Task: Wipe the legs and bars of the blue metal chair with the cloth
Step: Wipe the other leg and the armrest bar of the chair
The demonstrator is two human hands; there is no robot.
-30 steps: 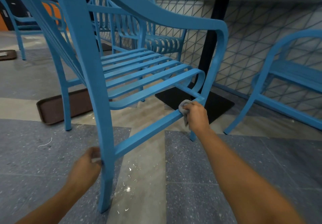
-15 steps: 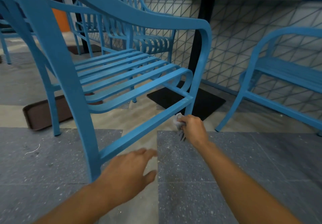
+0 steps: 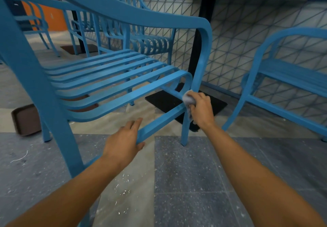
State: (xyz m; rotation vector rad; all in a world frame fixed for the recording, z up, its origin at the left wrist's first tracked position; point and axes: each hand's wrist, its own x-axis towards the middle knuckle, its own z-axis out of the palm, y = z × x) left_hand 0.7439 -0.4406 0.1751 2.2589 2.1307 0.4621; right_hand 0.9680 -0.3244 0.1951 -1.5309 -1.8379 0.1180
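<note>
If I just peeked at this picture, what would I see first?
First, the big blue chair, which fills the left and middle with its striped seat. Next come the two hands: the right hand presses a grey cloth where the front leg meets the low side bar, and the left hand holds that bar nearer the camera. A black table post stands behind.

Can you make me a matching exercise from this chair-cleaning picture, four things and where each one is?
Things:
1. cloth
2. left hand
3. brown tray
4. black table base

Places:
A. on the floor at far left
B. gripping the chair's lower side bar
C. bunched in the right hand at the front leg
D. on the floor behind the front leg

Pairs: 1-C, 2-B, 3-A, 4-D
</note>
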